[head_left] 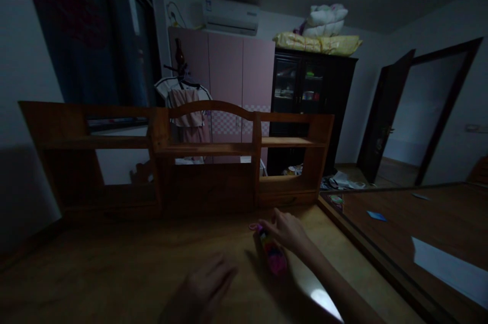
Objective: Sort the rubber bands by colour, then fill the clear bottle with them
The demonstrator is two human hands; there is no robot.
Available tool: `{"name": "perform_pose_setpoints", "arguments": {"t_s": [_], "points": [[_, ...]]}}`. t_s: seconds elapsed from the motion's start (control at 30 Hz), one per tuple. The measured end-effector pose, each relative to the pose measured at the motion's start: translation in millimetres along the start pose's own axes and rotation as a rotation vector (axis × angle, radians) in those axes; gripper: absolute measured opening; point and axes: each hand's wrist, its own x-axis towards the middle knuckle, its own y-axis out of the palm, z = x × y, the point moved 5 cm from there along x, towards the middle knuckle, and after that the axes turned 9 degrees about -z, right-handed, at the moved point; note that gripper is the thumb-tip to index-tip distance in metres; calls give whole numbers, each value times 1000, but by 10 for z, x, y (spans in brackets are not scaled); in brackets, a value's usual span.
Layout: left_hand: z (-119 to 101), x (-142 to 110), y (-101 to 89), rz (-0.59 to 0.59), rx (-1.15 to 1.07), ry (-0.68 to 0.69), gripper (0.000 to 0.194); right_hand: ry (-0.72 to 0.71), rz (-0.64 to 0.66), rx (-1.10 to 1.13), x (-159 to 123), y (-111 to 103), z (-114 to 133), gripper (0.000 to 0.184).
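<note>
A long, narrow pouch-like item (272,253) lies on the light wooden desktop (125,263). It is multicoloured, with bright pink at its near end and a small pink loop (252,226) at its far end. My right hand (287,230) reaches in from the right, its bent fingers closed on the purple far end of the pouch; the fingertips are partly hidden. Lower and to the left, my left hand (208,281) hovers over the desktop, apart from the pouch. It is blurred and dark, with its fingers stretched out to the right and nothing visible in them.
A wooden shelf unit (206,149) runs along the desk's back edge. To the right, beyond a raised wooden edge (354,243), a brown surface holds a white sheet (450,265) and a blue card (376,216). A bright light spot (324,301) falls beside my right forearm.
</note>
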Motion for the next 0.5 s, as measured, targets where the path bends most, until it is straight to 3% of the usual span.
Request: {"name": "perform_pose_setpoints", "arguments": {"t_s": [0.1,0.2,0.37,0.5], "points": [[437,233,116,-6,60,-42,31,-7,-17,2,-43,110,-19,55],[626,247,216,-23,76,-58,26,-47,6,-6,-157,145,-15,56],[574,148,267,-32,68,-95,26,-84,89,-29,-262,206,110,48],[506,161,258,-41,36,-118,29,-18,130,-6,-224,209,80,44]]}}
